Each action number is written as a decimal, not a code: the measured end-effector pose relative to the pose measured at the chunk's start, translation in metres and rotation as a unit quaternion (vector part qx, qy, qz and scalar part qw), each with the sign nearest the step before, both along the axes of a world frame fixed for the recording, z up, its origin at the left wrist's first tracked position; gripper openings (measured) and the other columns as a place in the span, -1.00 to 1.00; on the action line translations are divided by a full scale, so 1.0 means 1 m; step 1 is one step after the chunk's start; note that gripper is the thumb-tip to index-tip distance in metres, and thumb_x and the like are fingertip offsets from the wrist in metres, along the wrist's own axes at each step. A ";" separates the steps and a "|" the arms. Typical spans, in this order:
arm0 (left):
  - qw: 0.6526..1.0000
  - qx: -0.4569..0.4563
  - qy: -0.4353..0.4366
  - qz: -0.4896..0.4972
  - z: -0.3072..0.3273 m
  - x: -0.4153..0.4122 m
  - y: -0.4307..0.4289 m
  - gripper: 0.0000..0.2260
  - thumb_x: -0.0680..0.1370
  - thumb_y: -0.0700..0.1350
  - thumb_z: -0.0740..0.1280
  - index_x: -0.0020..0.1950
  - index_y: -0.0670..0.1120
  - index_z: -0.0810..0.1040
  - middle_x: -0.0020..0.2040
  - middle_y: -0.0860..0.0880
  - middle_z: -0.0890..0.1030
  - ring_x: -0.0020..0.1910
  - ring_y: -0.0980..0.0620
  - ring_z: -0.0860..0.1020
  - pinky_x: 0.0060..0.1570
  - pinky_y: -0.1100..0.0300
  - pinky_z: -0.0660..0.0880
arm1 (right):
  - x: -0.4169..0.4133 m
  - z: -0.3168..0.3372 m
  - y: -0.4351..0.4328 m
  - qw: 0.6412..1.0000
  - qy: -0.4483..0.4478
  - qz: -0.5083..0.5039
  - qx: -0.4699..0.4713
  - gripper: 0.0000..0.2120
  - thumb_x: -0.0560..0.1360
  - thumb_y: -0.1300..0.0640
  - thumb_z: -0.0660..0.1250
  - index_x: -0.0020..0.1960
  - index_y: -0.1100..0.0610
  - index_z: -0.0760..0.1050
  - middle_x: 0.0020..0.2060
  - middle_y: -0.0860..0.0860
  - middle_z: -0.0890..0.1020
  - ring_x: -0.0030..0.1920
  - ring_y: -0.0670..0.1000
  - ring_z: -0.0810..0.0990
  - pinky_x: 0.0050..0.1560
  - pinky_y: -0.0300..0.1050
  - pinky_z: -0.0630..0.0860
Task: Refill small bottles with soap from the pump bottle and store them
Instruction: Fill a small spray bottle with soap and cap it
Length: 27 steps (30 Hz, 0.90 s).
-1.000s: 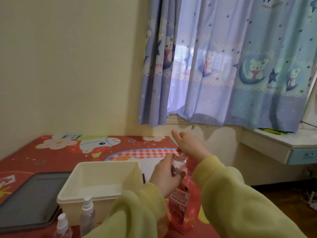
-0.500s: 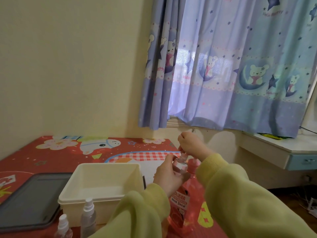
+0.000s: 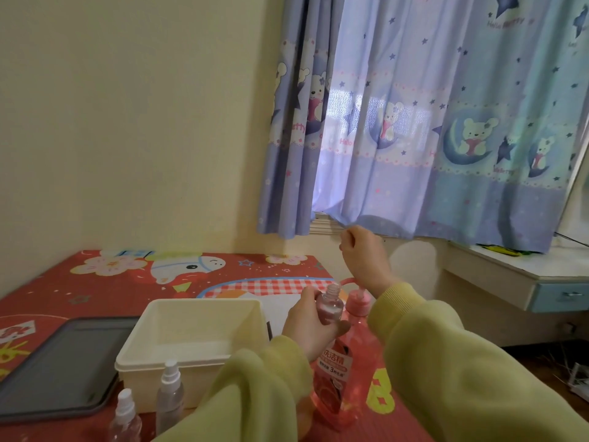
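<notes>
Small spray bottles [image 3: 170,390] stand up front, beside a white box [image 3: 197,384]. Left hand [image 3: 307,330] grips an open small bottle [image 3: 330,306] just beside the pink pump bottle [image 3: 353,378] on the red table [image 3: 127,288]. Farther back, right hand [image 3: 363,253] is up, fingers curled; I cannot tell if it holds anything.
</notes>
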<state>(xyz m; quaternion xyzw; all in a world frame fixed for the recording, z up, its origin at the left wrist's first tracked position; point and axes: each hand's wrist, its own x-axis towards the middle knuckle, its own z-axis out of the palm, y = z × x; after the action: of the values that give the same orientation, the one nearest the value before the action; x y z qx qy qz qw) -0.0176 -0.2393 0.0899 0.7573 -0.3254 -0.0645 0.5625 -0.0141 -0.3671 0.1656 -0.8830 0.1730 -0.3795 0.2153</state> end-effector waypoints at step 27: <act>0.992 -0.070 -0.012 0.100 -0.039 -0.011 0.126 -0.56 0.33 -0.26 0.50 0.05 -0.07 0.33 -0.18 0.15 0.45 -0.20 0.31 0.43 -0.28 0.59 0.38 | -0.014 -0.081 0.107 0.978 0.119 0.172 0.023 -0.75 0.49 0.23 0.21 -0.23 0.40 0.51 -0.25 0.30 0.64 -0.18 0.26 0.64 -0.13 0.10 0.56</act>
<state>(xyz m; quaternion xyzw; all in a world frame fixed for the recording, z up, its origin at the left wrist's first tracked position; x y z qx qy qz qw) -0.0286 -0.1133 0.0514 0.7456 -0.2587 0.0240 0.6136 -0.0281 -0.2605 0.0848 -0.9333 0.0515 -0.2245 0.2754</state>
